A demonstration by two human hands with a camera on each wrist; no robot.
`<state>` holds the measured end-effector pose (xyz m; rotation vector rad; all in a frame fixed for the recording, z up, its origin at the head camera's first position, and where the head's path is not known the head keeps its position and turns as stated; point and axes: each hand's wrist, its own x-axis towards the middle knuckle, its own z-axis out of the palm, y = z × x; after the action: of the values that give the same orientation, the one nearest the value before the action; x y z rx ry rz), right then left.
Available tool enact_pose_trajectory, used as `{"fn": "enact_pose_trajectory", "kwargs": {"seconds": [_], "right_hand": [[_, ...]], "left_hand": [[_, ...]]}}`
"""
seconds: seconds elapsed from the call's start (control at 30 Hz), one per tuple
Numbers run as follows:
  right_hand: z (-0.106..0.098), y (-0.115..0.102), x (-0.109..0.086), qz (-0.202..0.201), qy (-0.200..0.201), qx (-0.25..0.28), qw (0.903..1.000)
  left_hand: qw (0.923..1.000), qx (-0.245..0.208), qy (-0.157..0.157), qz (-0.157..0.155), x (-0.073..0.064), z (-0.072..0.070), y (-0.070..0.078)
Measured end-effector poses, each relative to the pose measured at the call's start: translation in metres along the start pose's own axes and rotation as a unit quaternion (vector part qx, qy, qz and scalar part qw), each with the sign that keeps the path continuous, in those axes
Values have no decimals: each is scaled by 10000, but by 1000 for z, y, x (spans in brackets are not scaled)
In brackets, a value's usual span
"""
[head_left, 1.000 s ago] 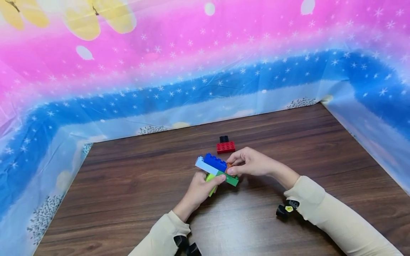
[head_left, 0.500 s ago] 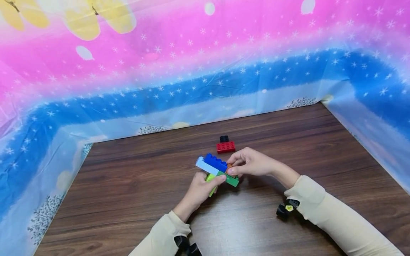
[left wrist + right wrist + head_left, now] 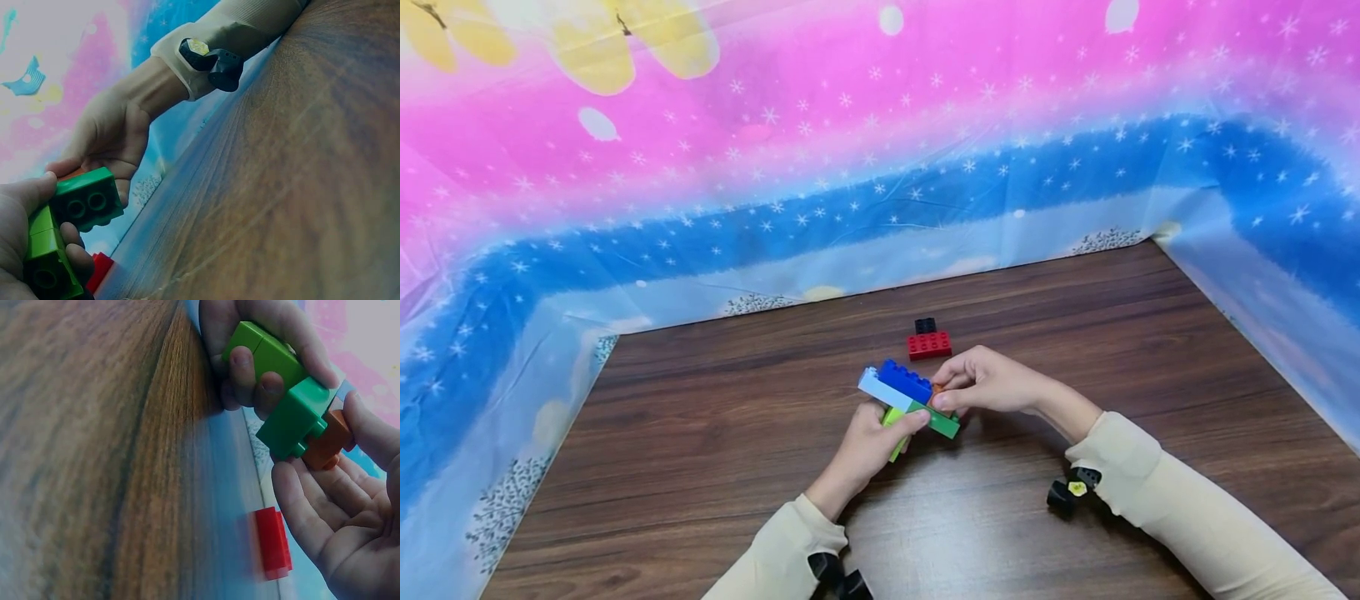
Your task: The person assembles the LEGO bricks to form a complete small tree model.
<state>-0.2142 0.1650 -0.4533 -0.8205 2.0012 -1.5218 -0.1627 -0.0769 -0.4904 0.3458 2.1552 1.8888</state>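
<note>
Between the two hands, a joined block build is held tilted above the table. Its dark blue brick [image 3: 906, 382] sits on a light blue brick [image 3: 883, 389] and beside an orange brick [image 3: 328, 440]. Below them are a green brick [image 3: 294, 419] and lime green bricks [image 3: 265, 356]. My left hand [image 3: 868, 442] grips the lime part, its thumb lying on the green brick. With thumb and fingers, my right hand [image 3: 988, 383] pinches the orange brick at the build's right end. In the head view the right fingers hide most of that orange brick.
A red brick [image 3: 929, 344] lies on the wooden table [image 3: 737, 433] just beyond the hands, with a black brick [image 3: 925, 325] right behind it. A patterned cloth [image 3: 820, 192] stands along the table's back and sides. Black wrist cameras [image 3: 1071, 492] hang at the sleeves.
</note>
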Motion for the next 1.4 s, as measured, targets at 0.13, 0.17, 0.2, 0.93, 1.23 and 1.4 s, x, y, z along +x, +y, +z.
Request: {"fn": "enact_pose_trajectory", "kwargs": {"seconds": [0.13, 0.17, 0.2, 0.93, 1.23, 1.4], "right_hand": [[1, 0, 0, -127, 31, -164, 9998], [1, 0, 0, -135, 37, -175, 9997], [1, -1, 0, -136, 42, -175, 9997], [-4, -18, 10, -680, 820, -2111, 9716], [-13, -7, 23, 215, 1207, -4184, 9000], [-8, 2, 22, 175, 1013, -4621, 8809]], "left_hand": [[10000, 40, 44, -12, 0, 0, 0], [10000, 51, 46, -14, 1, 0, -1], [10000, 53, 50, -16, 1, 0, -1], [9991, -202, 334, 166, 5, 0, 2], [9993, -249, 279, -18, 5, 5, 2], [9980, -487, 389, -80, 4, 7, 2]]}}
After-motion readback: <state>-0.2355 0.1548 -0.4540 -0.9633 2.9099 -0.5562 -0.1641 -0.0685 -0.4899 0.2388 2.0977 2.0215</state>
